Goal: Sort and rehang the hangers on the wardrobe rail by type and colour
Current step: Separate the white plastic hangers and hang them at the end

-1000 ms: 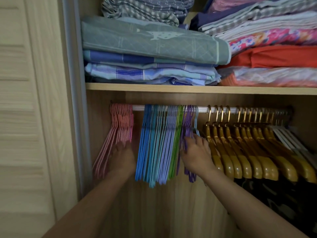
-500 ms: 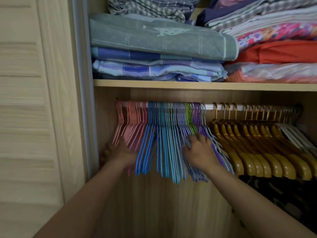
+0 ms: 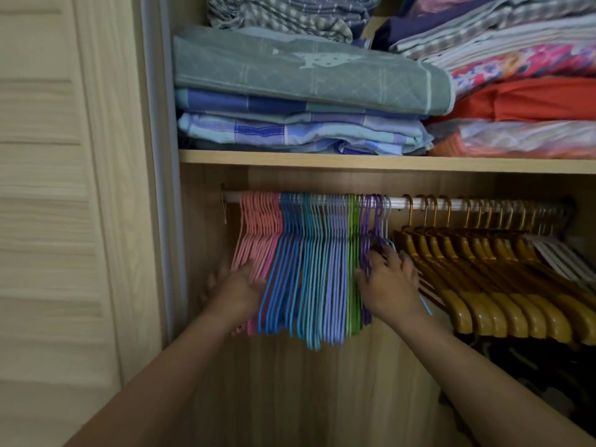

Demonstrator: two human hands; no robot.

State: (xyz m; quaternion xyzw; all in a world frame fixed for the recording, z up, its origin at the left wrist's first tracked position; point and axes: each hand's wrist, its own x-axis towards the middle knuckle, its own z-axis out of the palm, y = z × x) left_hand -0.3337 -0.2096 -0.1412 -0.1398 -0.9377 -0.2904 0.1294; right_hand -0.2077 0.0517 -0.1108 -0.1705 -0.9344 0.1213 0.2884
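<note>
Both hands press coloured hangers together on the rail.

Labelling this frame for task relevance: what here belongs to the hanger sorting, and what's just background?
In the job:
rail
pink hangers
blue hangers
green hangers
purple hangers
wooden hangers
white hangers
left hand
right hand

Just there:
shelf
folded bedding
wardrobe door

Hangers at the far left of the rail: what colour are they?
Pink, seen in the head view: the pink hangers hang leftmost, beside the blue hangers.
</note>
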